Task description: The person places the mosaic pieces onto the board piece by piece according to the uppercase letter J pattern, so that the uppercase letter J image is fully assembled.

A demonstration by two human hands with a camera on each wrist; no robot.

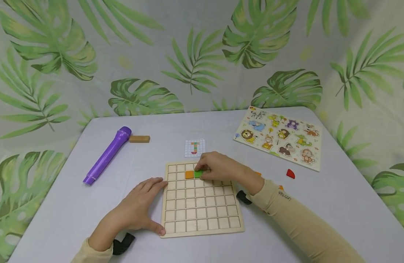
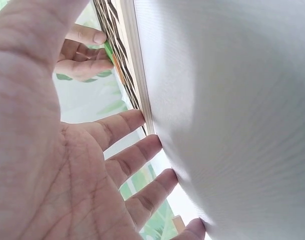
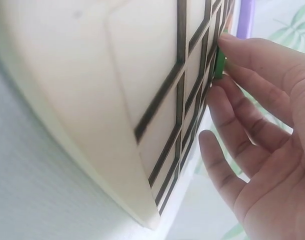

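Note:
A wooden grid board (image 1: pixel 205 213) lies on the table in the head view. In its second row sits an orange square tile (image 1: pixel 189 174). Just right of that tile, my right hand (image 1: pixel 221 167) pinches a green square tile (image 1: pixel 198 174) at the board; the right wrist view shows the green tile (image 3: pixel 220 62) edge-on between thumb and fingers. My left hand (image 1: pixel 139 204) is spread along the board's left side, thumb at the near corner. In the left wrist view its fairly straight fingers (image 2: pixel 137 155) touch the board's edge and the table.
Behind the board lies a small printed pattern card (image 1: pixel 195 148). To the left are a purple microphone-shaped tube (image 1: pixel 106 157) and a wooden block (image 1: pixel 139 139). An animal puzzle board (image 1: pixel 277 137) lies at back right, with a red quarter-round piece (image 1: pixel 290 174) and orange pieces (image 1: pixel 258 174) nearer.

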